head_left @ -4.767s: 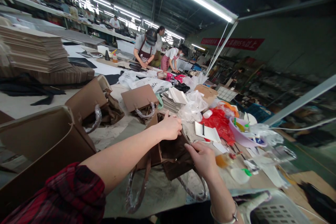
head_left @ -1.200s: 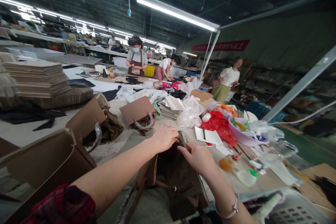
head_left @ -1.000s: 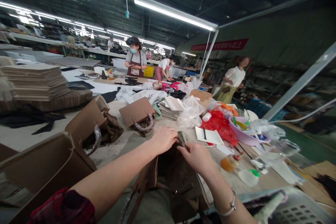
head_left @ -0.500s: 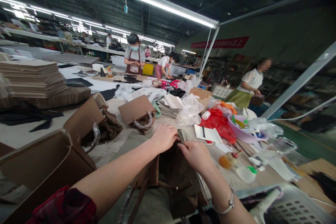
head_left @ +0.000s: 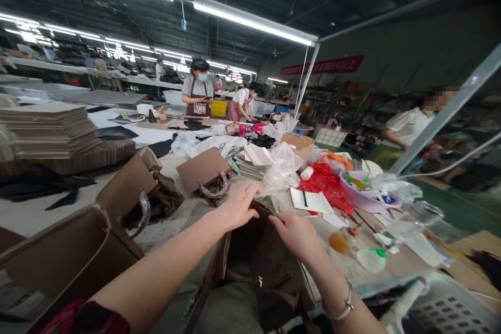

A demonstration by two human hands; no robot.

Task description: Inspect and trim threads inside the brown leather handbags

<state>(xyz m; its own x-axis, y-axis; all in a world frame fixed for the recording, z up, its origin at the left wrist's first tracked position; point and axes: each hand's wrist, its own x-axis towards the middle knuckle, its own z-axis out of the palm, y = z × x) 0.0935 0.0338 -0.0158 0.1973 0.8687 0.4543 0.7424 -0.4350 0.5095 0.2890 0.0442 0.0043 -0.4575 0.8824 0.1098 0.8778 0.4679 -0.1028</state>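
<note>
A dark brown bag [head_left: 260,258] lies open-topped on the table just in front of me, its strap trailing toward the near edge. My left hand [head_left: 237,207] rests on the bag's far rim with its fingers stretched out and spread. My right hand [head_left: 294,233] is beside it to the right, fingers pinched on the rim's fabric. A bracelet sits on my right wrist.
Two more brown bags [head_left: 136,188] [head_left: 204,169] with plastic-wrapped handles lie behind, a cardboard box [head_left: 58,255] at left. Red plastic [head_left: 326,183], a purple basin [head_left: 366,195], an orange bottle [head_left: 338,240] and a white basket [head_left: 430,310] crowd the right. A person [head_left: 409,125] walks past on the right.
My left hand has gone from a closed grip on the bag's rim to spread fingers. The person in the white top has walked further right. My right hand stays pinched.
</note>
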